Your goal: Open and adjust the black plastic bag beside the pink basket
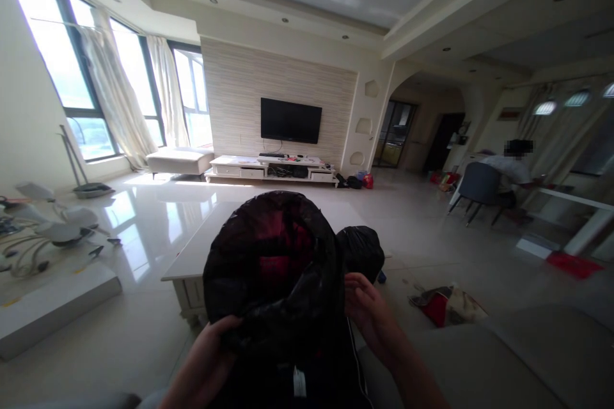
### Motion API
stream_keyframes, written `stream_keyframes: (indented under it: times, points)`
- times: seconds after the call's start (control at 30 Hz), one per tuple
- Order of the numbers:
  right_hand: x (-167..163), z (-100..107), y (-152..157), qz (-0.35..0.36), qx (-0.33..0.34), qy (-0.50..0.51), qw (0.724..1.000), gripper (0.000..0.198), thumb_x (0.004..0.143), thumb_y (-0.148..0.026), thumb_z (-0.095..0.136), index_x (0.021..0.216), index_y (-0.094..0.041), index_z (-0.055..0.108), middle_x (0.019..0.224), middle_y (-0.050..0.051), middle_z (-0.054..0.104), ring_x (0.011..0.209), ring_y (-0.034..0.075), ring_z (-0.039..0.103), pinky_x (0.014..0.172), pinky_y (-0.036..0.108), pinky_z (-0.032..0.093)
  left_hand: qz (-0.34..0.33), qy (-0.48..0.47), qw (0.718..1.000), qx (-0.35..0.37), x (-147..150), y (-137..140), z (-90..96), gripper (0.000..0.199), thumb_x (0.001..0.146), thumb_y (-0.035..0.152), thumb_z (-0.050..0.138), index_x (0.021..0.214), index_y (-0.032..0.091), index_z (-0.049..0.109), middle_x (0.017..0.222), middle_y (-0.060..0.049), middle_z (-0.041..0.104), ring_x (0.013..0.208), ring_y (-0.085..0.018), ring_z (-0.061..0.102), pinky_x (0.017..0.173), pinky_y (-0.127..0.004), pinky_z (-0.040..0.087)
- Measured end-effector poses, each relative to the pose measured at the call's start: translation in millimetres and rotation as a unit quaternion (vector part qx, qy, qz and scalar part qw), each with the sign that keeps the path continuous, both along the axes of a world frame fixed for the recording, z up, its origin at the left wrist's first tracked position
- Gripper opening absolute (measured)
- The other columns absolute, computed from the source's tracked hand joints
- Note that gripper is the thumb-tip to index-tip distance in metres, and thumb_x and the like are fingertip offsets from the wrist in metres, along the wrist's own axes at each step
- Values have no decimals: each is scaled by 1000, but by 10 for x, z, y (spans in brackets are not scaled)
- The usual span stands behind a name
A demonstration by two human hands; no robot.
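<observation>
- A person is holding up a dark puffy garment [273,268], black outside with a red lining showing at its opening, close in front of them and just above the near end of a low white coffee table [192,255]
- The left hand [211,364] is gripping the lower left edge of the garment, fingers curled tight around the fabric
- The right hand [369,310] is touching the garment's right side, fingers bent and pinching into the cloth beside a bunched black fold [362,249]
- A small white label [299,383] is hanging from the garment's lower part, between the two hands
- The coffee table is standing on a glossy pale floor [144,332] that is reflecting daylight
- Beyond the far end of the table, a black television [290,119] is hanging on a striped wall above a long white media cabinet [268,169]
- Left of the table, tall windows [62,64] with pale curtains are letting in bright light, and a tangle of white lamp parts [52,230] is lying on the floor
- Right of the table, a crumpled red and white bag [444,303] is lying on the floor, near the right hand
- Well to the right of the table, another person [513,169] is sitting in a grey chair [480,188] at a white desk [575,198]
- A pale sofa cushion [518,358] is filling the near right corner, beside the person's right arm
</observation>
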State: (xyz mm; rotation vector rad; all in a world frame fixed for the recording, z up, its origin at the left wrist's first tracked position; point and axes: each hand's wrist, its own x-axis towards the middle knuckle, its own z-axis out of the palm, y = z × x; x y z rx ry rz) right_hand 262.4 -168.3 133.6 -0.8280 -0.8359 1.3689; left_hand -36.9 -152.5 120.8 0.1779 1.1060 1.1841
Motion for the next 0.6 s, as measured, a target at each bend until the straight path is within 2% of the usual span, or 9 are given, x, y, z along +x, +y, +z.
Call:
stream_keyframes:
  times: [0.07, 0.13, 0.23, 0.33, 0.47, 0.6]
  points:
    - [-43, -2, -54, 79, 0, -16, 997, 48, 73, -53, 91, 106, -21, 75, 105, 7, 71, 94, 22, 66, 77, 31, 53, 6, 5, 1000, -3, 23, -13, 100, 19, 82, -5, 59, 77, 10, 68, 69, -7, 73, 53, -18, 68, 51, -27, 58]
    - [-103, 13, -94, 102, 17, -37, 994, 47, 73, -53, 92, 103, -20, 77, 104, 7, 74, 95, 22, 66, 82, 32, 52, 10, 19, 1000, -1, 48, -24, 155, 21, 83, -5, 58, 73, 10, 68, 65, -7, 72, 51, -17, 67, 48, -26, 57]
    - [-178, 58, -108, 84, 17, -65, 994, 39, 71, -44, 94, 97, -19, 80, 99, 6, 77, 92, 21, 67, 88, 32, 51, 15, 35, 999, 1, 54, -25, 157, 24, 85, -6, 56, 70, 10, 67, 62, -6, 71, 46, -16, 64, 44, -25, 56]
    - [-188, 57, -75, 78, -6, -16, 997, 34, 73, -40, 93, 97, -19, 81, 99, 6, 78, 92, 21, 68, 90, 33, 52, 15, 32, 999, 5, 7, -10, 105, 23, 86, -5, 57, 72, 9, 68, 64, -7, 72, 48, -17, 66, 45, -25, 56]
    - [-132, -92, 16, 67, -48, 79, 993, 31, 71, -34, 95, 93, -19, 79, 99, 5, 78, 92, 19, 70, 89, 32, 54, -8, -4, 1000, -6, -101, -4, 53, 19, 85, -2, 59, 73, 9, 69, 66, -7, 72, 51, -19, 69, 47, -26, 59]
    - [-102, -201, 94, 22, -67, 118, 990, 31, 70, -33, 96, 91, -19, 78, 100, 5, 80, 95, 20, 72, 89, 32, 55, -20, -20, 1000, -11, -167, -10, 88, 16, 79, 0, 60, 76, 12, 69, 66, -6, 73, 53, -21, 71, 49, -30, 61]
